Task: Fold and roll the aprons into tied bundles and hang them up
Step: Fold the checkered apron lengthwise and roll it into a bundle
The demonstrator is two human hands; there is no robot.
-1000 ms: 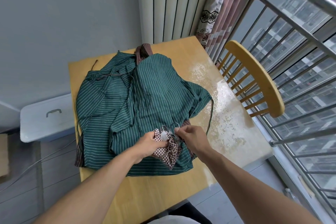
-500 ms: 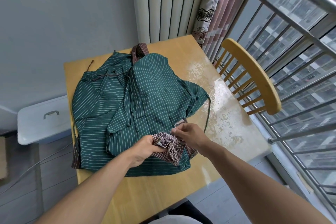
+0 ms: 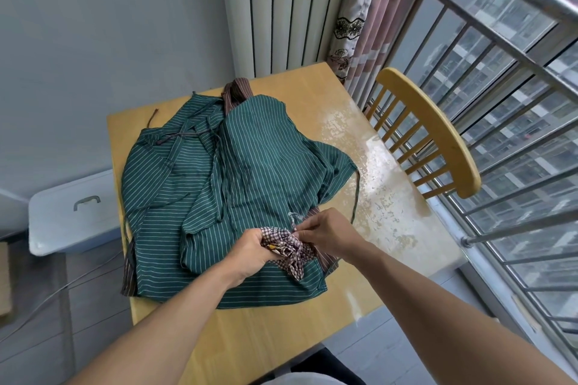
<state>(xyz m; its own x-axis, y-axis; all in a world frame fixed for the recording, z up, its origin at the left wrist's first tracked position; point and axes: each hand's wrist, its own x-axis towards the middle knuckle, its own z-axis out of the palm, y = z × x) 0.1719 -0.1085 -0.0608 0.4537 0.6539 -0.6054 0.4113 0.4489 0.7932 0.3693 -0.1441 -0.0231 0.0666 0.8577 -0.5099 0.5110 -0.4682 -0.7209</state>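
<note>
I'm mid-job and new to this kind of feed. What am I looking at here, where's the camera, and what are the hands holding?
There is no machine: a person wears one wide-angle camera on the head, looking down at their own bare arms. On the wooden table lie green striped aprons in a loose heap, with a brown striped one partly showing underneath. The left hand grips a bunched checked apron, and the right hand pinches it at the top, near a pale string. A yellow chair stands at the table's right.
</note>
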